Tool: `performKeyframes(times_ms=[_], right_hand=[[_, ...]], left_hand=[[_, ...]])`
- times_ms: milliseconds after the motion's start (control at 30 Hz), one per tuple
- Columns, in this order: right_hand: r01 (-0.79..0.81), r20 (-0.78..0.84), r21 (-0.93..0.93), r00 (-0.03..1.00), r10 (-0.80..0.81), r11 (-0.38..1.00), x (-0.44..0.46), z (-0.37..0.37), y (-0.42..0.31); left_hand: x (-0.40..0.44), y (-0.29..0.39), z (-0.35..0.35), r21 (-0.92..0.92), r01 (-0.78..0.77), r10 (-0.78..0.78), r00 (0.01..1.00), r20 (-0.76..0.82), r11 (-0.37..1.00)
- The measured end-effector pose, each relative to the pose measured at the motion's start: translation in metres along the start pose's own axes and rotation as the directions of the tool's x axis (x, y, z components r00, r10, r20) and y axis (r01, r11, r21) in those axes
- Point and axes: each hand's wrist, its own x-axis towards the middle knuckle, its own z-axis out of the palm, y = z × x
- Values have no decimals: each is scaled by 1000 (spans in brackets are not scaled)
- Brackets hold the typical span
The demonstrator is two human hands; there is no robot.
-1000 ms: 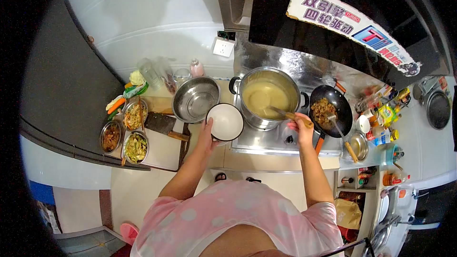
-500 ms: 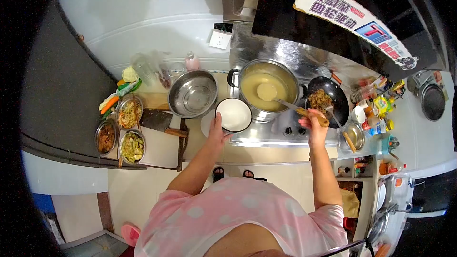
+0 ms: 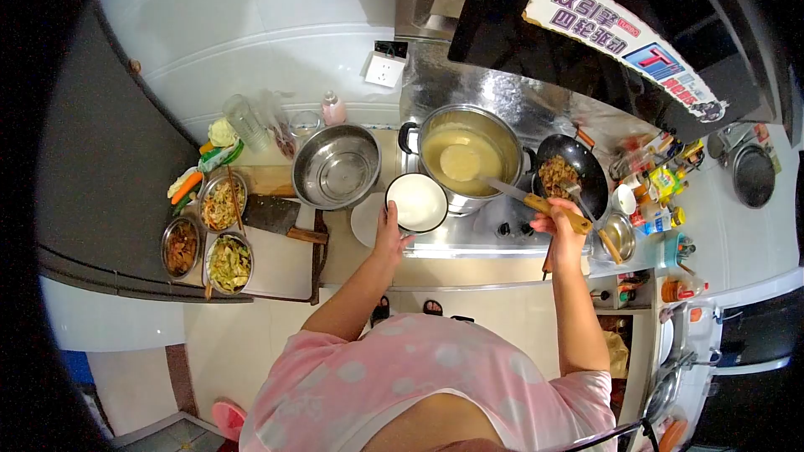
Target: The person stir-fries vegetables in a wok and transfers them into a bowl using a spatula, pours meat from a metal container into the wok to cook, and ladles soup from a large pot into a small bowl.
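Note:
My left hand [image 3: 391, 238] grips a white bowl [image 3: 417, 204] with a dark rim, holding it beside the front left of a steel pot [image 3: 435, 123]. My right hand [image 3: 563, 222] is closed round the wooden handle of a ladle [image 3: 460, 164]. The ladle's round head sits in the pale yellowish liquid [image 3: 494, 153] inside the pot and looks full of it. Right of the pot stands a black wok [image 3: 593, 169] with brown chopped food and a spatula [image 3: 610, 244] resting in it. The bowl's inside looks white; I cannot tell whether it holds liquid.
An open steel basin [image 3: 337, 169] stands left of the pot. Farther left are a cleaver [image 3: 272, 215] on a cutting board [image 3: 280, 272] and dishes of food, including a cabbage dish [image 3: 229, 263]. Bottles and jars [image 3: 662, 184] crowd the right counter. A range hood [image 3: 502, 25] hangs above the stove.
The ladle head has shifted slightly left and toward me within the pot. My right hand has moved a little right and down, while the bowl has moved slightly right.

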Motion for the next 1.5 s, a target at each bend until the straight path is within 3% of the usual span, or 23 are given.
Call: performKeyframes(times_ms=[167,333,467,500,567,700,733,833,933,967,1000,1033,1200,1300,1333,1367,1400,1433,1500], right_hand=[[-1,88,56,996,-4,998,-21,6,-11],[-98,169,48,982,89,994,-39,17,3],[-103,330,-58,937,116,993,-60,28,19],[165,425,-173,902,-78,971,-59,28,18],[662,649,-286,666,-368,693,-59,28,10],[816,724,-343,545,-422,466,-69,22,-1],[778,747,-334,563,-354,532,-73,22,-6],[862,784,-327,476,-399,387,-69,18,-2],[740,668,-228,592,-451,633,-52,13,6],[498,480,-192,799,-362,846,-52,14,7],[221,287,-82,939,-189,972,-53,18,7],[-54,115,89,992,44,995,-53,20,7],[-165,41,340,986,161,926,-15,-2,17],[-10,19,70,1000,9,997,-2,10,21],[56,83,1,995,-56,998,4,10,31],[309,179,-244,946,-270,919,13,9,40],[537,323,-441,843,-431,719,23,8,48],[709,493,-562,701,-515,427,30,7,55],[655,478,-617,753,-453,437,39,8,70]], left_hand=[[-4,1,0,-23,-58,58,998,-4,998],[-5,3,-11,-39,-86,87,996,23,996],[9,-3,-23,-83,-82,84,996,17,993],[7,-1,-22,-96,-71,73,997,20,993],[5,2,-22,-116,-61,65,997,34,991],[-2,9,-16,-129,-73,82,994,67,989],[-3,10,-15,-129,-78,88,993,74,989],[1,11,-14,-122,-57,68,993,93,991],[6,9,-13,-120,-60,72,992,100,991],[7,8,-13,-119,-58,70,993,98,991],[5,10,-12,-118,-55,67,993,96,991],[5,10,-11,-116,-52,63,994,94,992],[7,10,-12,-122,-46,56,995,77,991],[-5,17,-7,-108,-57,64,996,62,993],[-10,20,-3,-97,-61,66,996,53,993],[-9,19,-3,-93,-60,64,997,46,994],[-9,19,-3,-89,-60,63,997,39,994],[-9,19,-5,-85,-60,63,998,31,995],[8,6,-20,-111,-51,58,996,65,993]])
